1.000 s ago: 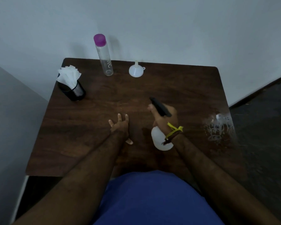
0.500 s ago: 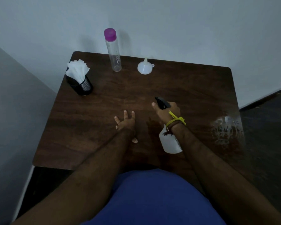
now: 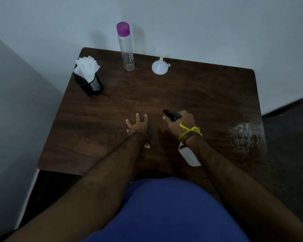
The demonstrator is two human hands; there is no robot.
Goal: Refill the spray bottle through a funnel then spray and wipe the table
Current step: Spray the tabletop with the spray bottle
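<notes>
My right hand (image 3: 181, 123) grips a white spray bottle (image 3: 190, 156) by its black trigger head (image 3: 171, 115). The bottle is tilted, nozzle pointing away over the dark wooden table (image 3: 191, 95), white body under my wrist. My left hand (image 3: 138, 126) lies on the table just left of it, fingers spread and holding nothing. A white funnel (image 3: 159, 66) stands mouth-down near the back edge. Left of the funnel stands a clear bottle with a purple cap (image 3: 126, 47). White tissues (image 3: 87, 67) stick out of a black mesh cup (image 3: 90, 85) at the back left.
A wet, shiny patch (image 3: 244, 137) covers the table's right edge. Pale walls close in behind and on the left. Dark floor lies to the right. My blue-clothed body (image 3: 164, 210) is against the near edge.
The spray bottle has tipped further forward, so its white body now trails back under my right wrist. My left hand stays on the table. The camera view has shifted slightly.
</notes>
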